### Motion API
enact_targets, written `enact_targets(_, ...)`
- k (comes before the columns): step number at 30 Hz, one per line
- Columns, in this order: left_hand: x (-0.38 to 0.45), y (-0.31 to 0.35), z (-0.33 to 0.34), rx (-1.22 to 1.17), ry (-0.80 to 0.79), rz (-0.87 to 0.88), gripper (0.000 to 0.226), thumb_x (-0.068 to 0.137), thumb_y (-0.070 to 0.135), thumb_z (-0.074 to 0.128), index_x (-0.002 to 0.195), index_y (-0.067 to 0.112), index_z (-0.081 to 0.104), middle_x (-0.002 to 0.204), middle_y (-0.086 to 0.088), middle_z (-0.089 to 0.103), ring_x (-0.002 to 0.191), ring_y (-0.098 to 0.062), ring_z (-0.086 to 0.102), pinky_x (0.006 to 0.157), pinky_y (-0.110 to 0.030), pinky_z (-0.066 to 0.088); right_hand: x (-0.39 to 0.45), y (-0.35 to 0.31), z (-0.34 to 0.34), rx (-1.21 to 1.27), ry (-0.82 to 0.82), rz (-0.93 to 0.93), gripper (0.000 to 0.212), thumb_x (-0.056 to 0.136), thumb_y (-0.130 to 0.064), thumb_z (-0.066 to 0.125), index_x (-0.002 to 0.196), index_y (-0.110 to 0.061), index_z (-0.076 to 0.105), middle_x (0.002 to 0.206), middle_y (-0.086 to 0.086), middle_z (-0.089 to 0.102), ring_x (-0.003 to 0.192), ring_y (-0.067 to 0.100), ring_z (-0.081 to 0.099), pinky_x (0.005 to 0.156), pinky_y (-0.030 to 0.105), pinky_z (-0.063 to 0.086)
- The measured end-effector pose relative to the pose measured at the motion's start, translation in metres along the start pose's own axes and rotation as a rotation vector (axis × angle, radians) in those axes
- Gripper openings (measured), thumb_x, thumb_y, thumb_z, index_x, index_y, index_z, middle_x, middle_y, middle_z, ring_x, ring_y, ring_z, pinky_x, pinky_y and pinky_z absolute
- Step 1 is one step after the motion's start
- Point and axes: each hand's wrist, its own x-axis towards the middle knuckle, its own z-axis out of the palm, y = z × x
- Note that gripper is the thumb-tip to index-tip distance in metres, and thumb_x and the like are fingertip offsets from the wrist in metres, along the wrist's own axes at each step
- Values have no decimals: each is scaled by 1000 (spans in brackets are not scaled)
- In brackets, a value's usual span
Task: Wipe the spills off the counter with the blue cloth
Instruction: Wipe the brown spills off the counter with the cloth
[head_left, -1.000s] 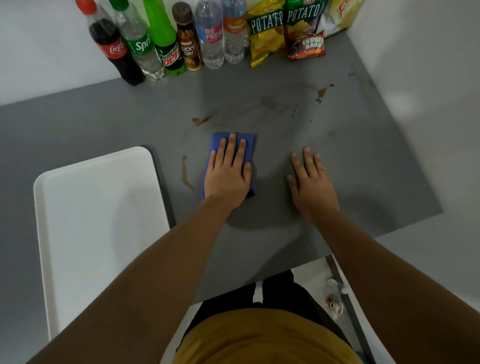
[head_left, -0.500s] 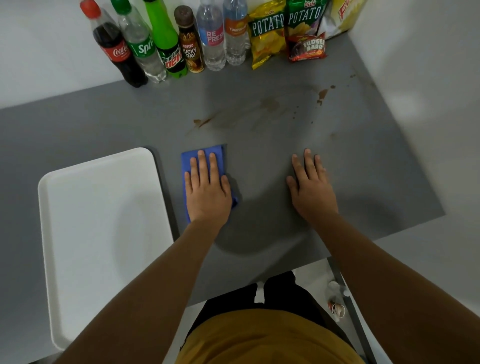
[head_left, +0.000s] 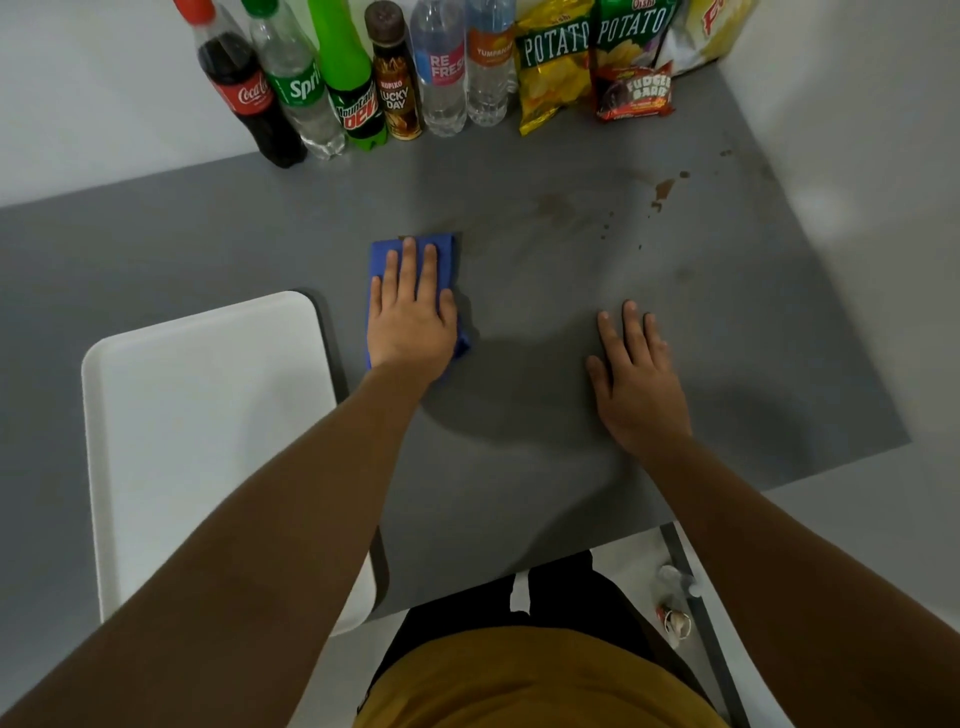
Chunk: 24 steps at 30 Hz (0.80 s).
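White tray (head_left: 208, 441) sits nearest, on the L. R hand (head_left: 636, 384) is laid flat on the gray counter (head_left: 545, 467), fingers straight, nothing held. Blue cloth (head_left: 379, 260) is pressed down mid-counter under the L hand (head_left: 413, 312), fingers flat. Brown spills (head_left: 664, 188) are seen farther back R, w/ bottles (head_left: 441, 67) & chip bags (head_left: 553, 62) at the wall.

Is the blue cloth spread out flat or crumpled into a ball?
Flat. The blue cloth lies as a neat rectangle on the counter, pressed under the straight fingers of the left hand. Whether it is folded in layers, cannot tell.
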Motion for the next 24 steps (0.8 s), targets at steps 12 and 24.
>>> enact_targets(12,-69,7,21,18,28,-75,62,108,43,18,162,21,-5,170,-3,-7,157,-23,-5,128,-43,1,-1,-4,-7,-26,-37,32,60,108,-45,32,162,-23,20,170,8,9,157,32,5,127,46,11)
enact_targets(24,-1,-6,6,-30,67,-187,62,107,42,21,162,22,0,171,-4,-2,157,-25,-3,128,-47,2,1,5,-4,-5,-41,1,60,107,-50,32,161,-31,15,171,1,6,157,25,0,126,44,14)
